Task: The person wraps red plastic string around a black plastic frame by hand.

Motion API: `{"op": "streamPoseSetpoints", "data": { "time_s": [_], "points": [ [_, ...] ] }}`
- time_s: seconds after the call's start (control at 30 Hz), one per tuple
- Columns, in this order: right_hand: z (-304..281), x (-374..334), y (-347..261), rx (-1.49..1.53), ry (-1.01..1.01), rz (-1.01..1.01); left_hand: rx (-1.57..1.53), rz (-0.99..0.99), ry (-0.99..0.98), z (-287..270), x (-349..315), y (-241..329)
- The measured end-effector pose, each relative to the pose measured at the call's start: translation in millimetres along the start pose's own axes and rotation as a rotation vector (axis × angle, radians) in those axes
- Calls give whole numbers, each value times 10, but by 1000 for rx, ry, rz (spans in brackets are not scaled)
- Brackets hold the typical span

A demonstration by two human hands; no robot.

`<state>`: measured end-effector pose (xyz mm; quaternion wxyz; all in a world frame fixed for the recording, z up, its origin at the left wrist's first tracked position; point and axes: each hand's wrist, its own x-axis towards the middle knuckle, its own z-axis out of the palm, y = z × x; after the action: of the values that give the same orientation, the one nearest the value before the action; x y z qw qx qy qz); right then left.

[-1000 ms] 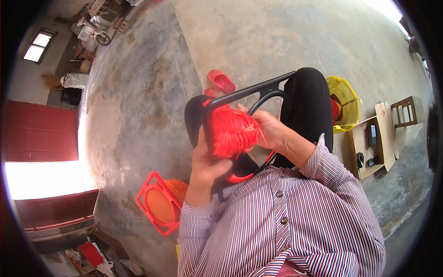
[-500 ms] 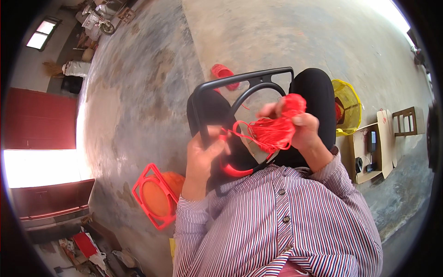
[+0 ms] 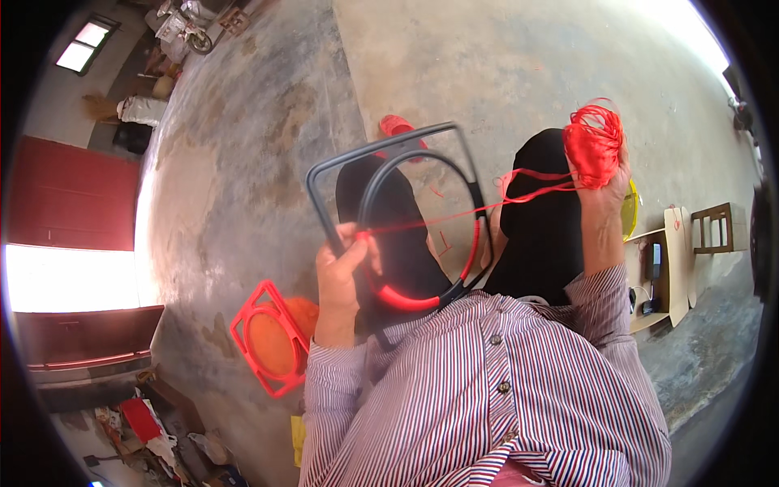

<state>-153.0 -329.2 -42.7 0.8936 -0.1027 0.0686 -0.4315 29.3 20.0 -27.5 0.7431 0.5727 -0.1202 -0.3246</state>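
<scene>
A black frame (image 3: pixel 357 156) with a round ring (image 3: pixel 475 195) inside it stands tilted over my lap. Red cord wrapping (image 3: pixel 406 302) covers the ring's lower part and some of its right side. My left hand (image 3: pixel 339 268) is closed at the frame's left side, pinching red cord against the ring. Out to the right, above my knee, my right hand (image 3: pixel 610 185) grips a loose bundle of red cord (image 3: pixel 592 150). Strands of cord (image 3: pixel 462 213) stretch across the ring between both hands, and a slack loop hangs near the bundle.
An orange-red framed piece (image 3: pixel 272 341) lies on the floor at my left. To the right are a yellow basket (image 3: pixel 630 209), partly hidden by my arm, an open cardboard box (image 3: pixel 669 268) and a small wooden stool (image 3: pixel 716 229). A red shoe (image 3: pixel 396 126) shows beyond the frame.
My right hand has swung away to the right and forward with the cord bundle, drawing the strands out long. The frame has tipped left, while my left hand stays near its side.
</scene>
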Motion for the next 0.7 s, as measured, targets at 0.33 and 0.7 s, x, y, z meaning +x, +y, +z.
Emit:
{"op": "streamPoseSetpoints", "data": {
  "time_s": [0.33,0.7],
  "points": [
    [729,-643,1045,-1167,-702,500,458,240,-99,458,-51,234],
    [169,-531,1306,-346,-369,754,217,358,-324,505,8,173]
  ]
}}
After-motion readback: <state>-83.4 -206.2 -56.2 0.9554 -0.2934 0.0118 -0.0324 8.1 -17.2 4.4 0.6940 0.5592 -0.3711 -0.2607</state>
